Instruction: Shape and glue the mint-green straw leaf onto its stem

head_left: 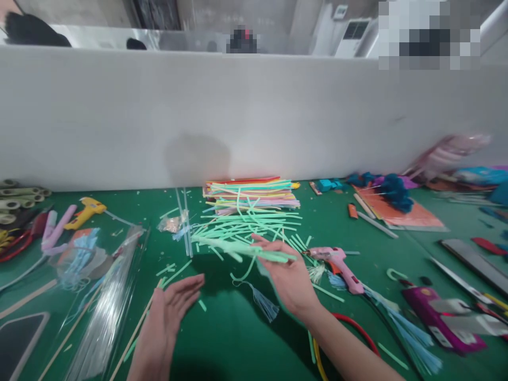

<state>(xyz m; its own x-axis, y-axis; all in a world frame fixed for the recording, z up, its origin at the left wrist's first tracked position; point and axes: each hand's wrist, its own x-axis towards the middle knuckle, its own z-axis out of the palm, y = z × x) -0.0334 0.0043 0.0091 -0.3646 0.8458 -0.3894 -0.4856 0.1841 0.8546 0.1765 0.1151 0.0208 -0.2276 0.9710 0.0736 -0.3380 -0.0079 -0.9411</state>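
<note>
Head view, looking down at a green desk (238, 338): right hand (291, 283) pinching a bundle of pale green strips (254, 250), held level just above the desk, motion-blurred. Left hand (169, 312) released, palm up and fingers spread, empty, near a thin wooden stick (135, 330). Under the bundle, a loose scatter of green strips (242, 222), and behind it a flat stack of coloured sheets (252, 191) against the white partition (254, 116). Likely trouble: strips sliding out of a loose pinch and getting lost among the look-alike scatter below; uneven ends if gripped so far to one side. Close on the right, a pink glue gun (337, 263) with nozzle towards the hand, so some risk of a burn or stuck strips if hot, which cannot be told. Blue tassel (264, 301) lying directly beneath the wrist, easy to snag. On the left, clear rods in a plastic sleeve (105, 301) and a yellow glue gun (85, 210); far right, blue paper flowers (391, 191).
</note>
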